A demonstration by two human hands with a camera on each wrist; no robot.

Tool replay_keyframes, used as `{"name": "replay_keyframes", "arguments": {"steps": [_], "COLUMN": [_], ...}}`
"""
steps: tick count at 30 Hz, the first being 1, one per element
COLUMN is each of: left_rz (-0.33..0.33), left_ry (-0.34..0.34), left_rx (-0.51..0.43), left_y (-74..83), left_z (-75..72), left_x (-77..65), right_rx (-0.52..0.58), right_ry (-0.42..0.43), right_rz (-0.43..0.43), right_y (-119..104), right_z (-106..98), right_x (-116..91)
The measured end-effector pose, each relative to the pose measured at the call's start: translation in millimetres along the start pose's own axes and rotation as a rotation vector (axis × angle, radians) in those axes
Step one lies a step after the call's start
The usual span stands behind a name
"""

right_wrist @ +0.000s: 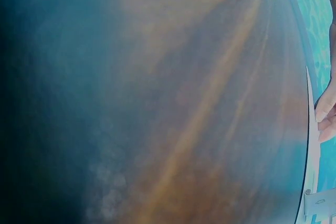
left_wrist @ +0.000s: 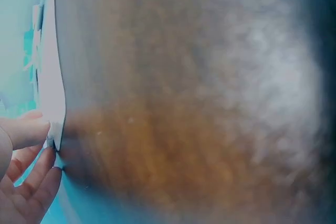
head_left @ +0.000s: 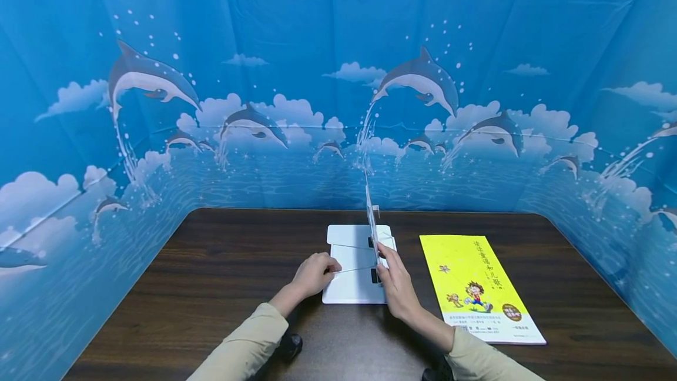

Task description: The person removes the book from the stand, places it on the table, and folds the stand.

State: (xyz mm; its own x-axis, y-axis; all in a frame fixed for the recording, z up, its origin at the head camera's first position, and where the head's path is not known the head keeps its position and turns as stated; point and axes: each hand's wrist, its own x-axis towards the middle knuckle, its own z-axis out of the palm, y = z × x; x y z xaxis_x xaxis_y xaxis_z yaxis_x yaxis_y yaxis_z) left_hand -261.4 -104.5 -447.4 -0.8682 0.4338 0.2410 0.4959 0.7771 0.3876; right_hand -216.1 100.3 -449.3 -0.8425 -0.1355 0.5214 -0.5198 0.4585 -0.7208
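A white folding book stand (head_left: 349, 287) is on the dark table, its flat plate lying down and a thin panel (head_left: 372, 216) standing up from it, seen nearly edge-on. Small black pads show near the fold. At the plate's left edge my left hand (head_left: 313, 275) pinches a thin white edge; in the left wrist view its thumb and fingers (left_wrist: 34, 182) close on that edge. My right hand (head_left: 396, 284) holds the upright panel low down, fingers along its right side. The right wrist view shows the left hand (right_wrist: 328, 111) at the white edge, with the right hand out of sight.
A yellow children's book (head_left: 471, 275) lies to the right of the stand, close to my right forearm. Behind the brown wooden table (head_left: 238, 251) hangs a blue curtain (head_left: 296, 34) printed with dolphins and clouds.
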Motion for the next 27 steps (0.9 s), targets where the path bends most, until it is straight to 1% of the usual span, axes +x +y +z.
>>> {"name": "replay_keyframes", "arguments": {"steps": [3, 6, 9, 13, 16, 19, 27], "left_rz": [-0.016, -0.023, -0.036, -0.047, -0.03, -0.002, 0.077], "left_ry": [-0.029, -0.033, -0.017, 0.025, 0.064, 0.087, 0.096], "left_rx": [-0.076, -0.13, -0.167, -0.227, -0.271, -0.323, -0.406], "left_y": [-1.4, -3.3, -3.6, 0.4, 7.4, 17.3, 48.8], "left_z": [-4.1, -10.6, -19.2, -32.8, -44.4, -57.5, -91.4], "left_x": [-0.8, -0.6, 0.7, 3.4, 5.6, 7.8, 12.9], "right_rx": [0.0, -0.001, -0.003, -0.007, -0.009, -0.01, -0.005], "right_ry": [0.001, 0.001, 0.004, 0.008, 0.012, 0.013, 0.003], "right_rz": [-0.005, -0.007, -0.009, -0.015, -0.017, -0.015, 0.004], "right_y": [0, 0, 0, 0, -1, -1, -3], "right_z": [0, 0, 0, 1, 1, 1, 2], "right_x": [-1, -1, 0, 0, 0, 0, 0]}}
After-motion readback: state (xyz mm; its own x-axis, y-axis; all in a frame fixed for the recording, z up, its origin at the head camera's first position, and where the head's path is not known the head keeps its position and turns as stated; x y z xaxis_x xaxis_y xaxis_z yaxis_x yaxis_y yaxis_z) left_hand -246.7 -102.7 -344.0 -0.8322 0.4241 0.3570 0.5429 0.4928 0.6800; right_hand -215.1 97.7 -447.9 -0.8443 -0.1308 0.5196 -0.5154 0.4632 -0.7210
